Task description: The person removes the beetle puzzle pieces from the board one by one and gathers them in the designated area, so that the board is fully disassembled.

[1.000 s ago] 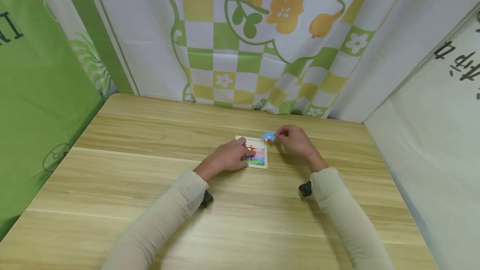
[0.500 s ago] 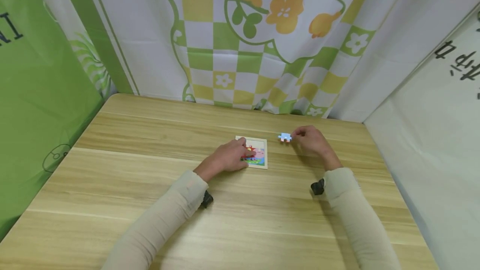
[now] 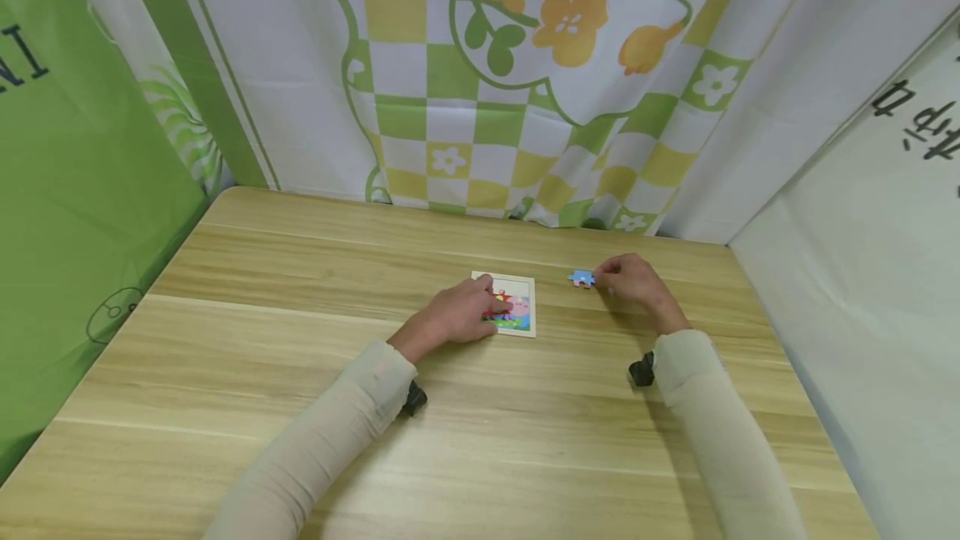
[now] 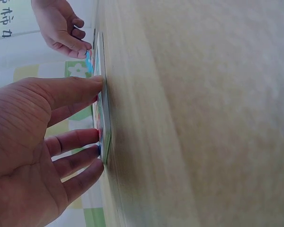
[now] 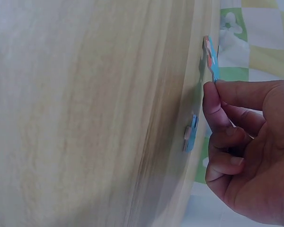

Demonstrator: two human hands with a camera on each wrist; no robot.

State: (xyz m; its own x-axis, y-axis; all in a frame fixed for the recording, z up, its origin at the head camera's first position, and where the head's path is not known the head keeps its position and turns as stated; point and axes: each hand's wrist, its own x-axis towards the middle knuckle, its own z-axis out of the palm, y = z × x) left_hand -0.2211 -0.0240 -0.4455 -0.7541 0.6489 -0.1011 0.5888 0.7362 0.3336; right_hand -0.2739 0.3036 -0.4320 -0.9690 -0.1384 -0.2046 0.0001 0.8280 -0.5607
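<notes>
A small framed jigsaw puzzle (image 3: 533,307) with a pink cartoon pig picture lies flat on the table, its upper strip pale and without picture. My left hand (image 3: 457,311) rests on it; in the left wrist view the fairly straight fingers (image 4: 71,142) and the thumb touch its surface and edge. To the right, my right hand (image 3: 636,283) pinches a light-blue puzzle piece (image 3: 581,277) by one end between thumb and forefinger. The right wrist view shows that piece (image 5: 211,59) held just above the table, tilted. A second blue piece (image 5: 191,134) lies on the wood below the hand.
The wooden table (image 3: 480,457) ends at a patterned curtain (image 3: 480,123) at the back. A green cloth (image 3: 67,190) hangs at the left and a white one with dark writing (image 3: 870,273) at the right.
My right hand has carried the blue piece rightward, away from the framed puzzle, and the piece has turned. Its motion slowed in the last half second. The left hand stays in place.
</notes>
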